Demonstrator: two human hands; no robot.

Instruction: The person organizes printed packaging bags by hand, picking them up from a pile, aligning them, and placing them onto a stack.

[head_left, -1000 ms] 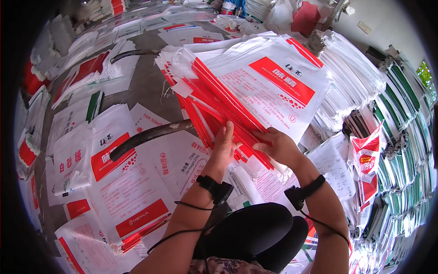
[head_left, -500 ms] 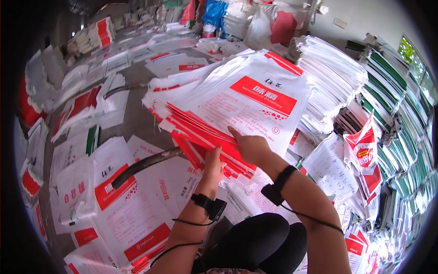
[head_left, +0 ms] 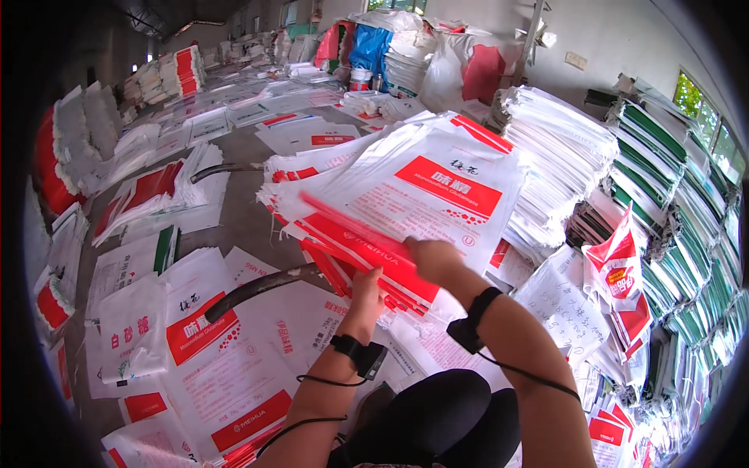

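Observation:
A thick stack of flat white woven sacks with red printed panels [head_left: 460,207] lies before me, tilted, its near edges red. My right hand [head_left: 437,261] is closed on the near edge of the top sack, which lifts in a blurred fold above the red band of the sack beneath. Against the near red edges of the lower sacks, my left hand [head_left: 368,295] is closed with its thumb up; its other fingers are partly hidden. A dark curved bar [head_left: 261,290] reaches the stack from the left.
More flat sacks [head_left: 226,374] cover the floor at left. Tall piles of folded white sacks [head_left: 558,156] and green-edged sacks [head_left: 651,136] stand along the right. A crumpled red-and-white sack [head_left: 620,273] leans there. At the back are a blue bag [head_left: 369,48] and a bucket [head_left: 360,78].
Several fanned near edges have dropped flat, baring a red band, while the top edge stays raised in my right hand. The head view has tilted up slightly. My left hand stays at the stack.

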